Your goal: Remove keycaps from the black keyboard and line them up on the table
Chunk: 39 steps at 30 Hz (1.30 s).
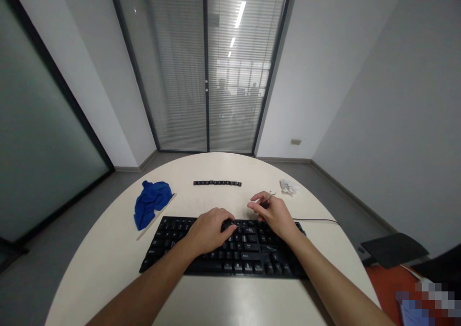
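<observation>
Resting palm-down on the black plastic computer keyboard (pixel 223 247) near-centre on the round white tabletop (pixel 108 259), the left hand (pixel 211 230) grips nothing, while the right hand (pixel 275 215) pinches a thin metal tool (pixel 269 198); keycaps look light, rigid, best pulled by their edges.

Left hand (pixel 211 230) hides keys; right hand's (pixel 275 214) thin tool indistinct

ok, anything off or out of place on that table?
Yes. A row of loose black keycaps lies on the table beyond the keyboard, apart from it. A blue cloth sits crumpled at the left, a crumpled white tissue at the right. The right hand holds a thin tool; the left hand rests on the keys.
</observation>
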{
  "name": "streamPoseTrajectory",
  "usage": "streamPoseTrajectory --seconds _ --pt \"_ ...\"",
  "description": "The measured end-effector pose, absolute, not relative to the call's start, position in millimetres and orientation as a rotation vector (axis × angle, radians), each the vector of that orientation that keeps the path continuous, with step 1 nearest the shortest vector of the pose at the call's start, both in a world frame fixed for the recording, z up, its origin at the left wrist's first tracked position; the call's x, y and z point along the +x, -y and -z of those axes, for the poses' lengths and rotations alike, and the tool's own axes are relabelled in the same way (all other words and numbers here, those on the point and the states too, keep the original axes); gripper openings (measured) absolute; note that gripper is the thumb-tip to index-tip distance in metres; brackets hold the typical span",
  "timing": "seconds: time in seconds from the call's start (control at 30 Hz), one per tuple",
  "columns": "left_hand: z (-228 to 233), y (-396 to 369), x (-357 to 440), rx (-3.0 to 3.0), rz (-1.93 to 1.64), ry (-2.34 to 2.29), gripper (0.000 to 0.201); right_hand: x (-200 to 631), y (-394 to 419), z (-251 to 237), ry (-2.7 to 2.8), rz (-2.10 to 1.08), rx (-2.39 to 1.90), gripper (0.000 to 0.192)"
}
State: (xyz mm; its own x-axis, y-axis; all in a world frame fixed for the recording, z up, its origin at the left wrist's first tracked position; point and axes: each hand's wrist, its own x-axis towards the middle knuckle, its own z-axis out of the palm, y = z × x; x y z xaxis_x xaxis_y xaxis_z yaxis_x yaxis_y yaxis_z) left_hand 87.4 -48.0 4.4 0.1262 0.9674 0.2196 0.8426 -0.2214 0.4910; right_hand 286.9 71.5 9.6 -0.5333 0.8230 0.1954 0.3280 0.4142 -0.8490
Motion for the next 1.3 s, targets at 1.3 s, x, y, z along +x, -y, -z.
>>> streamPoseTrajectory --seconds 1.3 --pt "-3 48 88 2.151 -0.747 -1.778 0.020 299 -66 -22 2.491 -0.874 -0.908 0.041"
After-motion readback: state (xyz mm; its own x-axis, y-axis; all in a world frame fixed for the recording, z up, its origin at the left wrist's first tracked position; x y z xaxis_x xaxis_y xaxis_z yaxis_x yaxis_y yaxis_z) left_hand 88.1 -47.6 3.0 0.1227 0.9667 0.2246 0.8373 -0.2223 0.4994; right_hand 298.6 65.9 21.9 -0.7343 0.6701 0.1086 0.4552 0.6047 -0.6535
